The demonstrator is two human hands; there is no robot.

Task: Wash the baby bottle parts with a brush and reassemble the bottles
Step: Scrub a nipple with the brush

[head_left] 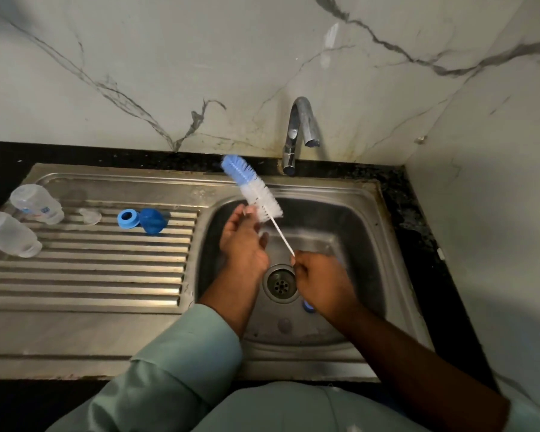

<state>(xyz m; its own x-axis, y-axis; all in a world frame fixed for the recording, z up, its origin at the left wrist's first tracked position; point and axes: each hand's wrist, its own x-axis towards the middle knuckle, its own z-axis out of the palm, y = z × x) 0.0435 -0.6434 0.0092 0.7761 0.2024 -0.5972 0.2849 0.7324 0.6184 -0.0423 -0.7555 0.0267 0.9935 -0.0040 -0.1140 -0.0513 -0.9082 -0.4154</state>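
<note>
My right hand (320, 282) grips the thin handle of a bottle brush (251, 188) with blue and white bristles, held slanted above the sink basin (349, 219). My left hand (242, 241) is raised beside the white bristles and pinches a small clear part, hard to make out, against them. On the draining board (85, 263) lie two clear bottles (36, 204) (8, 233), a clear teat (89, 216), a blue collar ring (128, 218) and a blue cap (152, 220). Another blue piece (308, 306) lies in the basin, partly hidden under my right wrist.
The tap (298, 132) stands behind the basin with no water running. The drain (280, 283) is between my hands. A black counter edge (418, 232) and marble wall close in on the right.
</note>
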